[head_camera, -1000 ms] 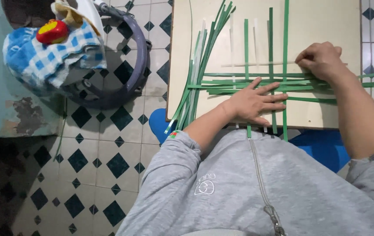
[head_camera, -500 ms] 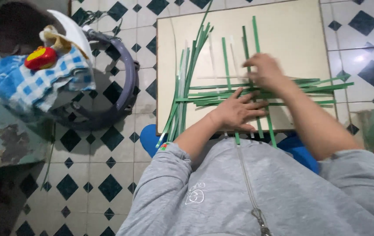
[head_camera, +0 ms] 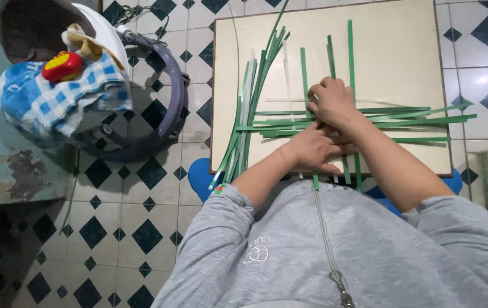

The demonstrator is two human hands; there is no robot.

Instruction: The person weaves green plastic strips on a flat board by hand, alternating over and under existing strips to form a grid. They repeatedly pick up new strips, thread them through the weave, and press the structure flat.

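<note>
Green strips [head_camera: 363,117] are laid crosswise on a cream board [head_camera: 403,63] over tiled floor [head_camera: 141,171]. Left hand [head_camera: 312,149] is pressed flat, fingers spread, on the crossing. Right hand [head_camera: 330,102] is curled over the strips; its grip cannot be told. A loose bundle [head_camera: 249,108] is seen left.

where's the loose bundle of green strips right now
In the head view the bundle lies slanted along the left side of the cream board, left of the left hand and the woven strips, its lower end hanging off the board's near edge.
</note>
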